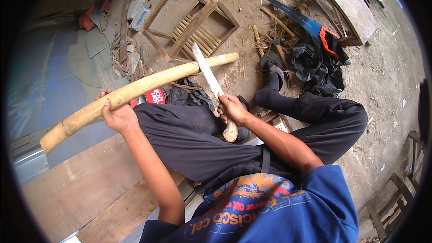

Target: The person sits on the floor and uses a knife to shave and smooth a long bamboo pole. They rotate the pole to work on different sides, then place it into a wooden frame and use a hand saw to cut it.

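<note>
At left, left hand (119, 115) holds bamboo pole (162, 80); right hand (232, 109), forearm (285, 141) angled inward, grips knife (207, 69).

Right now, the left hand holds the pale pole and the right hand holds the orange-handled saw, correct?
Not the orange-handled saw, which lies apart: the head view shows the right hand holding a wooden-handled knife. The left hand does hold the pale pole.
</note>
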{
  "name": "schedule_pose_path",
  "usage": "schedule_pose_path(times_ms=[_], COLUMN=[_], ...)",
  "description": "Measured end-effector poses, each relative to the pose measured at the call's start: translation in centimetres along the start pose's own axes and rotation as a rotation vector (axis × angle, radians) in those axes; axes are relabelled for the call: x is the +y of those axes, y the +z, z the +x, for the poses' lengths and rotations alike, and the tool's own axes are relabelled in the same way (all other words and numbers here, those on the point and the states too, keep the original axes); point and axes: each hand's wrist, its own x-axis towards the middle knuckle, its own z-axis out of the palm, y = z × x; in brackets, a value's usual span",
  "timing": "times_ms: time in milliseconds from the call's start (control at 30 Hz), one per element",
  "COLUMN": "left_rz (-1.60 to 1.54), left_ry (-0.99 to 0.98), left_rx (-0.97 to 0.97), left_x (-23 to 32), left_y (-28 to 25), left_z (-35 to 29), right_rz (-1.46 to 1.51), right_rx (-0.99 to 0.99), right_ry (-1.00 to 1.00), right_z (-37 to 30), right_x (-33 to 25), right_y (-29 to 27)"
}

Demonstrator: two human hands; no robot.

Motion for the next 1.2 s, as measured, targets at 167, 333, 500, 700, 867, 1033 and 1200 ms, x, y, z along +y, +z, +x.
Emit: schedule_pose_path(times_ms=[167,333,500,700,867,1033,1200], left_rz=[-0.04,-0.029,-0.073,-0.042,-0.152,-0.132,-0.15], left_ry=[-0.018,-0.027,-0.033,-0.031,-0.034,-0.043,-0.051], left_rx=[-0.028,-0.004,-0.068,0.006,-0.175,-0.123,-0.173], left_x=[-0.2,-0.1,-0.2,0.3,0.0,0.2,0.1], left_y=[0.1,-0.7,-0.5,0.1,-0.3,-0.4,-0.1], left_z=[-0.1,0.4,0.6,-0.1,0.0,0.1,0.2], right_rz=[0.073,-0.051,0.196,0.013,0.121,-0.022,0.147], right_rx=[0.224,-0.091,0.227,0.004,0.195,0.038,0.198], right_ry=[0.026,0.02,0.043,0.038,0.04,0.032,0.045], right_z=[0.7,-1.1,1.2,-0.4,1.1,-0.4,1.6], right_x=[-1.1,-0.8,-1.3,-0.7,-1.4,-1.3,-1.6], right_y=[-1.9,0.3,-2.2,-0.4,-3.0,-0.5,-3.7])
